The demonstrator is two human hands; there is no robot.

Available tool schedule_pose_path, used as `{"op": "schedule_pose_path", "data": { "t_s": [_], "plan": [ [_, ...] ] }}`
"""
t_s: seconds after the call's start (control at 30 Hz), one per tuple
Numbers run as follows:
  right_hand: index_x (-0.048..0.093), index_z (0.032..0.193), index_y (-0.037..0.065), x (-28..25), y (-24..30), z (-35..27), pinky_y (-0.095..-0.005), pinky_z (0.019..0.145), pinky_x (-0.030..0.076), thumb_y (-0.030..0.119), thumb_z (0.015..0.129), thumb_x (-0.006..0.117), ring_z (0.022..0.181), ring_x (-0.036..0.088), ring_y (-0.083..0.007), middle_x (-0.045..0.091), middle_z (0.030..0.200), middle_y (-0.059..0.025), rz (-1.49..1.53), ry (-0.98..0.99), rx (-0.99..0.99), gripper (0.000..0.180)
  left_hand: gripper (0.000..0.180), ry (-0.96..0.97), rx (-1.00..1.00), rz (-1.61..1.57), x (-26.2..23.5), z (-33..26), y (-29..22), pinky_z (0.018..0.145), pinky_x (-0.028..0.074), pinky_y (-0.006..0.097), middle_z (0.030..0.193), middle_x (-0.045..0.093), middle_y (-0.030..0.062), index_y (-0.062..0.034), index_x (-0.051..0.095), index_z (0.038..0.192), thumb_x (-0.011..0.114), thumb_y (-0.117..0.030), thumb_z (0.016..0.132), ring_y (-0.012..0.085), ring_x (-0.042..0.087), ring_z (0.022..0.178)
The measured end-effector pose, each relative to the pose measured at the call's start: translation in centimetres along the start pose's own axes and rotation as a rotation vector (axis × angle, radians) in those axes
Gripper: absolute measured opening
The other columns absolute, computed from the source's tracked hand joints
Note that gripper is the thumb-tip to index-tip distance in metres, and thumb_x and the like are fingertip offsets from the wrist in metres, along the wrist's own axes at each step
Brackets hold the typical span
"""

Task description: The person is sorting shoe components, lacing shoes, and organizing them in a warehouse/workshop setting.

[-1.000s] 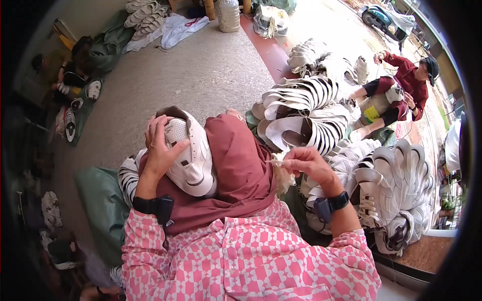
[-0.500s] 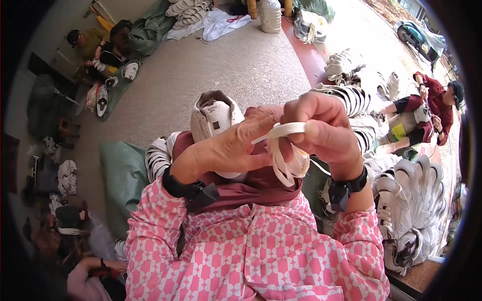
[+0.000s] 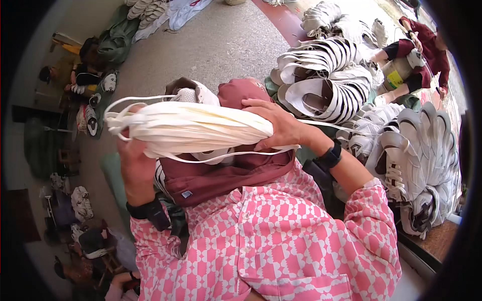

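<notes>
White shoelaces, a thick bundle (image 3: pixel 188 129), are clamped by the left hand (image 3: pixel 131 155) and right hand (image 3: pixel 278 125), fingers seemingly curled shut; keeping both ends pinched evenly should stop strands slipping.

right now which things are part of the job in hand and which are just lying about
In hand:
left hand
right hand
bundle of white laces
white shoe behind it

Lying about:
stacked white shoes
green sacks
shoes beside a seated person
</notes>
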State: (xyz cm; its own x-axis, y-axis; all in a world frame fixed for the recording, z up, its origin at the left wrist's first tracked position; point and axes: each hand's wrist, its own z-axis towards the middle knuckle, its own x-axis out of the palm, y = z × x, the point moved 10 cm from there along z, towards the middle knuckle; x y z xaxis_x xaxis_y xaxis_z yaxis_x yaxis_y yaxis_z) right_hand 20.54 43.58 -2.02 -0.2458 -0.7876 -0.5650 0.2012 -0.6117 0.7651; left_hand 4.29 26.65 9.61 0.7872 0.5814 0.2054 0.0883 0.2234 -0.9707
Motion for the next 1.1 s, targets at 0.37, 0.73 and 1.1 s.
{"op": "schedule_pose_path", "data": {
  "t_s": [0.37, 0.73, 1.1],
  "plan": [
    [0.063, 0.109, -0.004, -2.7, -5.2, -8.0, -0.0272, 0.077, 0.051, 0.004, 0.068, 0.068, 0.081, 0.062, -0.0122, 0.068, 0.092, -0.006, 0.859, -0.124, 0.524, 0.042, 0.02, 0.023, -0.363, 0.397, -0.8, 0.3, 7.3, 0.044, 0.042, 0.018, 0.08, 0.066, 0.0001, -0.0025, 0.065, 0.105, 0.064, -0.017, 0.092, 0.0025, 0.056, 0.059],
    [0.055, 0.118, 0.0, -2.7, -9.6, -13.7, -0.0268, 0.057, 0.052, 0.012, 0.074, 0.066, 0.062, 0.063, -0.014, 0.065, 0.085, -0.0065, 0.951, -0.154, 0.846, 0.047, 0.033, -0.08, 0.641, 1.452, 5.7, 1.5, 0.0, 0.069, 0.052, 0.034, 0.094, 0.064, 0.0086, -0.0081, 0.064, 0.107, 0.073, -0.007, 0.075, 0.0233, 0.065, 0.079],
    [0.059, 0.113, -0.001, -2.6, -9.2, -12.9, -0.0267, 0.061, 0.051, 0.013, 0.073, 0.069, 0.065, 0.062, -0.0135, 0.066, 0.087, -0.006, 0.862, -0.126, 0.831, 0.044, 0.028, 0.099, 0.406, 1.05, 7.1, 1.3, 5.5, 0.064, 0.052, 0.03, 0.098, 0.061, 0.0101, -0.006, 0.062, 0.106, 0.067, 0.0, 0.079, 0.0198, 0.065, 0.076]
  ]
}}
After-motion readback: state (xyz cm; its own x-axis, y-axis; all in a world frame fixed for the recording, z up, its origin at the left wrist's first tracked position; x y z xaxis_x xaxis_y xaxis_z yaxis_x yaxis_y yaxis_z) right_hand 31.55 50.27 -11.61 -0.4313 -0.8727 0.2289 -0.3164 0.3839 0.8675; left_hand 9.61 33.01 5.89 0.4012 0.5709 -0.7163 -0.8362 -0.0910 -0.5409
